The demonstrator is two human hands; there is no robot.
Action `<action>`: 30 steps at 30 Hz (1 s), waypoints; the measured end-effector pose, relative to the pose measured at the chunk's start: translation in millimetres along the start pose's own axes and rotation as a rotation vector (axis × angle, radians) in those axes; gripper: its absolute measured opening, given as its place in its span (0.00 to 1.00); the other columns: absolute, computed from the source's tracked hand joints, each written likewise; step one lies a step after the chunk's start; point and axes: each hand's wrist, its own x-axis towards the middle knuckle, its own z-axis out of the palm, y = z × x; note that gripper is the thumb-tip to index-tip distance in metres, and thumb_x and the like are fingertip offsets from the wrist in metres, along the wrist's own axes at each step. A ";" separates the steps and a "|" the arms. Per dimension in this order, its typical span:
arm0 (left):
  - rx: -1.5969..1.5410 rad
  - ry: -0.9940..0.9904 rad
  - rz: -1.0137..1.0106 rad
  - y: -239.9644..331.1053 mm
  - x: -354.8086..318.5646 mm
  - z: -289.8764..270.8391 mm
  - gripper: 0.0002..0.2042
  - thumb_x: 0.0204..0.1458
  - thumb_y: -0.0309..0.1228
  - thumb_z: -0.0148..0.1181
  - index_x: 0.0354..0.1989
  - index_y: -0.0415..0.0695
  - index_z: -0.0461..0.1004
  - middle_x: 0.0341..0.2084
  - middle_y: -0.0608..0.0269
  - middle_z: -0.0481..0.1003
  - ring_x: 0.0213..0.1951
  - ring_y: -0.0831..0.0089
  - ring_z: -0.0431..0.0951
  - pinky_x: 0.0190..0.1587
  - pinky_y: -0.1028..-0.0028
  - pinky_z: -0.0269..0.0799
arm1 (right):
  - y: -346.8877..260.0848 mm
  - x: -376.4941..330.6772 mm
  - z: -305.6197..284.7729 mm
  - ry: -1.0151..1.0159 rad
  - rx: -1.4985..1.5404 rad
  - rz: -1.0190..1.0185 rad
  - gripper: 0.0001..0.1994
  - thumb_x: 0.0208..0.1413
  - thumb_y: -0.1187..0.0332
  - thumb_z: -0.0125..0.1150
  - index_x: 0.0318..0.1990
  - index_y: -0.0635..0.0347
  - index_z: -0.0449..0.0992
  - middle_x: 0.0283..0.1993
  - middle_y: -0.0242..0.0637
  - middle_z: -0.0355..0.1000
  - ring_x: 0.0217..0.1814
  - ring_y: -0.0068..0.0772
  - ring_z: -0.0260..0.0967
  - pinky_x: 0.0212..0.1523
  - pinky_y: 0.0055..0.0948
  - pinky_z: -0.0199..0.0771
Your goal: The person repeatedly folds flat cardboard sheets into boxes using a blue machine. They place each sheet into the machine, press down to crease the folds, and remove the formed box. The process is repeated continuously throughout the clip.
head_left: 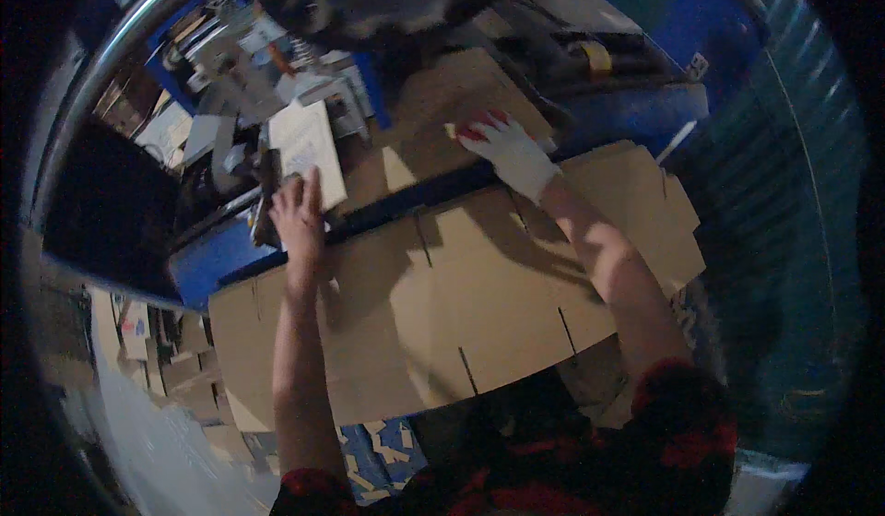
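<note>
A wide sheet of brown cardboard (442, 304), cut with several slots, stretches across the front of a blue machine, partly under my forearms. My right hand (512, 154), in a white glove with red on its fingers, rests spread on the cardboard (452, 83) lying in the machine. A small yellowish bit shows beside its fingertips; what it is I cannot make out. Bare, with fingers apart, my left hand (300, 216) touches the lower end of a pale flat board (309, 147) that has faint marks on it.
Above my hands hangs a large dark wheel (378, 4) with a notched rim. The blue machine edge (230, 262) runs behind the sheet. Metal parts (230, 64) crowd the far left. Cardboard scraps (180, 359) lie at lower left; a green corrugated wall (784, 212) stands at right.
</note>
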 end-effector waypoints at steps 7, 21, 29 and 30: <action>-0.567 -0.031 -0.150 -44.7 36.5 59.3 0.24 0.52 0.23 0.54 0.60 0.46 0.64 0.50 0.43 0.69 0.53 0.49 0.69 0.53 0.62 0.67 | 15.2 9.9 -30.4 -0.014 0.214 0.277 0.26 0.50 0.70 0.54 0.60 0.50 0.64 0.59 0.43 0.65 0.60 0.50 0.62 0.57 0.46 0.65; 0.189 -0.510 -1.046 -76.2 -221.8 -133.1 0.37 0.57 0.59 0.39 0.63 0.38 0.60 0.61 0.49 0.61 0.57 0.51 0.65 0.58 0.54 0.60 | 166.4 -262.3 -47.5 0.058 0.189 1.429 0.23 0.56 0.50 0.50 0.52 0.55 0.74 0.50 0.48 0.72 0.55 0.49 0.68 0.56 0.41 0.66; -0.086 -0.445 -1.115 -159.8 -312.5 -148.3 0.35 0.50 0.61 0.51 0.51 0.37 0.71 0.48 0.46 0.71 0.48 0.49 0.71 0.48 0.54 0.66 | 168.6 -364.1 -71.3 0.156 -0.265 1.572 0.26 0.56 0.47 0.51 0.52 0.58 0.74 0.54 0.49 0.71 0.58 0.48 0.67 0.56 0.38 0.65; -0.076 -0.511 -1.086 -147.5 -296.3 -157.8 0.34 0.49 0.60 0.53 0.48 0.37 0.72 0.44 0.47 0.72 0.46 0.50 0.71 0.47 0.55 0.67 | 165.1 -391.5 -77.5 0.189 -0.017 1.548 0.29 0.55 0.46 0.51 0.53 0.63 0.72 0.53 0.51 0.71 0.57 0.49 0.68 0.57 0.38 0.65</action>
